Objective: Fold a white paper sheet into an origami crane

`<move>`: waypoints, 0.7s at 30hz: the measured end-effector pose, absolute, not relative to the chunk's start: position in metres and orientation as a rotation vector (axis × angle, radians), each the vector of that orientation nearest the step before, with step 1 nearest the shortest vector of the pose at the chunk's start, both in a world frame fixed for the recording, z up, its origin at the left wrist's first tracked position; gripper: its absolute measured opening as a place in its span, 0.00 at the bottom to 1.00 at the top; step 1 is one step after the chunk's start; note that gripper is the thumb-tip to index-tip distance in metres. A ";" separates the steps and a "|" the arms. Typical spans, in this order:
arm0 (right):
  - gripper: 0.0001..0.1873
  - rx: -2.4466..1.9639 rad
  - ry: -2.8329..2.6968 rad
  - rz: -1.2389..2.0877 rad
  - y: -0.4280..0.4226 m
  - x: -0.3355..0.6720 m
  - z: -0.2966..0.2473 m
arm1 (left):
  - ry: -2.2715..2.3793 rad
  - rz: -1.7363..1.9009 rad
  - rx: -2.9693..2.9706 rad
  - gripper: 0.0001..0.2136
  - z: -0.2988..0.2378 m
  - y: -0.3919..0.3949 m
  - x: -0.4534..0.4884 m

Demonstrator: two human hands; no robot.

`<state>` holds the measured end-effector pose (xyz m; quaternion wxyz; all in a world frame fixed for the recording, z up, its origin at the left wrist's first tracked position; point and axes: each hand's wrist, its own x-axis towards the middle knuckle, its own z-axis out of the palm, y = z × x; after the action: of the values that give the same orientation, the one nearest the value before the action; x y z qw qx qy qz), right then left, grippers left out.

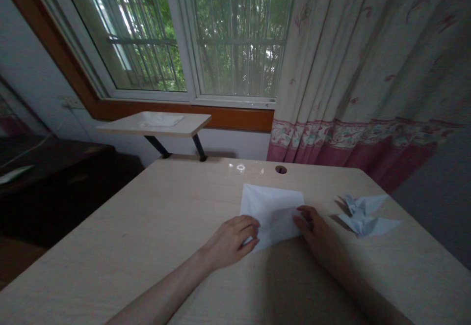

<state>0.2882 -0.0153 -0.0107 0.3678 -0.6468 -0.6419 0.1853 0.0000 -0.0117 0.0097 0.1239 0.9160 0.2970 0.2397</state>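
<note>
A white sheet of paper (274, 209), roughly square, lies on the wooden desk in front of me. My left hand (235, 239) grips its left edge, with the thumb below and the fingers curled over the paper. At the right edge, my right hand (312, 229) pinches the sheet between thumb and fingers. Faint creases show on the paper near its upper left corner. To the right of my right hand sit two folded paper cranes (368, 217), close together with their wings spread.
The pale desk (165, 217) has a round cable hole (281, 169) near its back edge. A small raised shelf (128, 126) at the back left carries white papers (162, 119). Behind stand a barred window (239, 45) and a long curtain (349, 69). A dark table (73, 168) is at left.
</note>
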 end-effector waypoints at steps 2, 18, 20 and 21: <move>0.18 -1.649 -1.649 0.461 -0.018 0.287 -0.007 | 0.905 0.669 2.674 0.12 0.010 -0.010 0.000; 0.16 -1.214 -1.956 -0.260 -0.025 0.283 -0.017 | 0.913 0.415 2.816 0.20 0.010 -0.008 0.000; 0.15 -1.190 -1.977 -0.293 -0.027 0.282 -0.016 | 0.927 0.421 2.821 0.19 0.010 -0.009 0.000; 0.15 -1.179 -1.990 -0.307 -0.027 0.281 -0.015 | 0.935 0.423 2.823 0.19 0.010 -0.009 0.000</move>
<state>0.2814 -0.0274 -0.0155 0.3930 -0.4646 -0.7842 -0.1210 -0.0004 -0.0087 0.0097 0.0688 0.9376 0.3105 0.1405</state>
